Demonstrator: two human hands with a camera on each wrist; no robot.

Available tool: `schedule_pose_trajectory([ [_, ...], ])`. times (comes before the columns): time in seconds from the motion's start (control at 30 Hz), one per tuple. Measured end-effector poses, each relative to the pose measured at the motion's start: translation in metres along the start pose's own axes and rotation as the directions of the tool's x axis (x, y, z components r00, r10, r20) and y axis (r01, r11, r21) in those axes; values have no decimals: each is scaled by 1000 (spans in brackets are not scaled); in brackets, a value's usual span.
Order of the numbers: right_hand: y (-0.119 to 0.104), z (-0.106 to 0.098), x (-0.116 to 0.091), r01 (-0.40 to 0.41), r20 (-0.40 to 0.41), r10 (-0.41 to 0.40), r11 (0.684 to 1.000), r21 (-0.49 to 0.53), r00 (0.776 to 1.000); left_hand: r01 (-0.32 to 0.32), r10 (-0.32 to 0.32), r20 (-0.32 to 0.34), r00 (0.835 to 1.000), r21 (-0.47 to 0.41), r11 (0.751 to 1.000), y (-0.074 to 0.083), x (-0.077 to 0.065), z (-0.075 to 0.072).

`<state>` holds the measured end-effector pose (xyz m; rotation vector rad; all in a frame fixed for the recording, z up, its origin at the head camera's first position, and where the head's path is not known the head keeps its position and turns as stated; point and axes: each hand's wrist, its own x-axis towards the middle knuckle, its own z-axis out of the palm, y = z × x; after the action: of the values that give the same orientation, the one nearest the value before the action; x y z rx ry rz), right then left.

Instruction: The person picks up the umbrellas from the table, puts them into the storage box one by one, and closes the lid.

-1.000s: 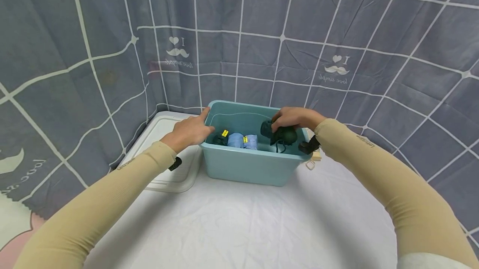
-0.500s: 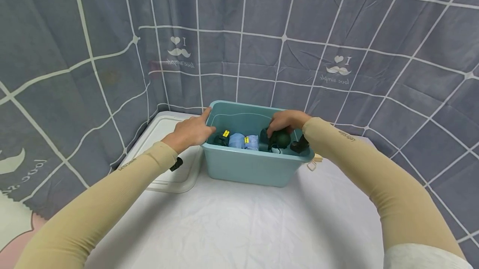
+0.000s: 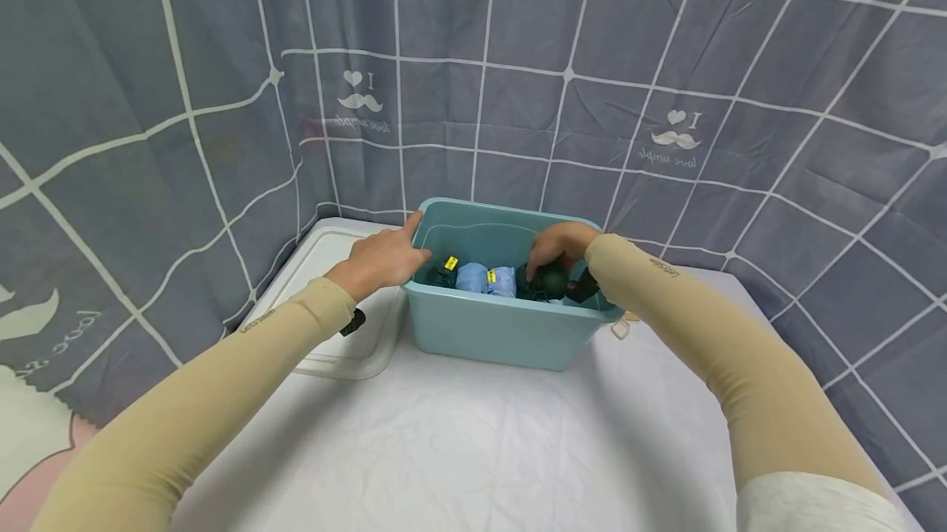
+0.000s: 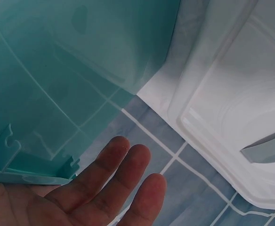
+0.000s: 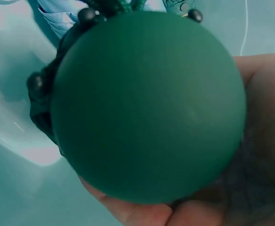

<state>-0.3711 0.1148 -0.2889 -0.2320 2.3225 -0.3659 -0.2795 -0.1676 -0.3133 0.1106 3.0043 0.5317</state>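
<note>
My right hand [image 3: 555, 242] reaches down inside the teal storage bin [image 3: 488, 325] and grips a dark green folding umbrella [image 5: 149, 108]. The umbrella's round, smooth handle end fills the right wrist view, with rib tips and a cord at its edge. In the head view it lies low in the bin's right half, partly hidden by the hand. My left hand [image 3: 385, 259] rests on the bin's left rim. Its fingers [image 4: 140, 202] extend outside the wall. Two blue fabric rolls [image 3: 472, 278] and a dark bundle [image 3: 442, 274] with a yellow tag line the bin's left part.
A white lid [image 3: 362, 341] lies flat left of the bin. Small pale wooden pieces [image 3: 621, 327] sit at its right side. White cloth [image 3: 459, 450] covers the table, and a grey grid-patterned curtain [image 3: 518, 104] hangs behind and around it.
My right hand has lowered the umbrella into the bin and shifted slightly left, alongside the blue rolls. The left hand keeps its place on the rim.
</note>
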Motion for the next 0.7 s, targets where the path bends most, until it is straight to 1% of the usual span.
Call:
schedule_pose_trajectory([
  [0.17,2,2,5,-27,1,27,999,31,1000,1,-1,1,1000,4,1000,3,-1,-1],
  [0.4,5,8,12,-47,71,46,999,22,996,4,-4,8,1000,3,1000,4,-2,-1],
  [0.5,7,9,12,-34,100,32,999,17,994,4,-4,12,1000,3,1000,4,-2,-2],
  [0.57,8,9,11,-11,115,10,1000,9,993,5,-5,11,1000,4,1000,4,-2,-2],
  [0.7,10,8,9,11,161,-20,998,58,987,4,-4,10,1000,7,1000,4,-1,-2],
])
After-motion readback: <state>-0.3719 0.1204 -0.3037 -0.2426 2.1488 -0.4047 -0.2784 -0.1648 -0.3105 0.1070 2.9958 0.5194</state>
